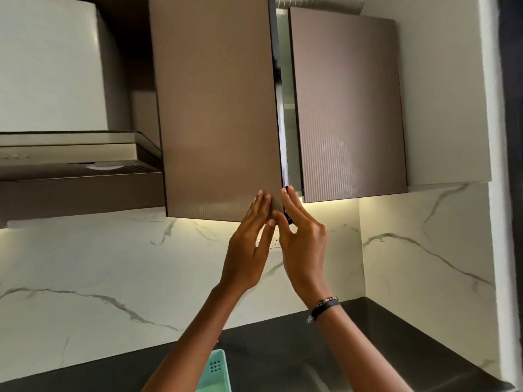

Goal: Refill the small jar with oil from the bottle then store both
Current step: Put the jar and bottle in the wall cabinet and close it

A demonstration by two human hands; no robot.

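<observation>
Two hands are up at the wall cupboard. The left hand [249, 244] lies flat with straight fingers on the bottom corner of the left cupboard door [218, 108], holding nothing. The right hand [302, 241] is at the door's edge, its fingers reaching up past a small dark knob [288, 205]. I cannot tell if it grips the knob or just touches it.

The left door stands a little ajar, with a thin gap at about 3 o'clock from it, next to the right cupboard door [348, 108]. The jar and the oil bottle cannot be seen anywhere. They may be inside the cupboard, but the gap is too thin to show.

I cannot tell if the door is being opened or shut. Either way, it should be moved slowly. Fingers should stay out of the gap so they do not get pinched. If opening, swing it wide so both things can pass.

Down at 6 o'clock is the dark table [283, 343] with a green basket [216, 372]. A cooker hood [70, 162] hangs at 9 o'clock.
</observation>
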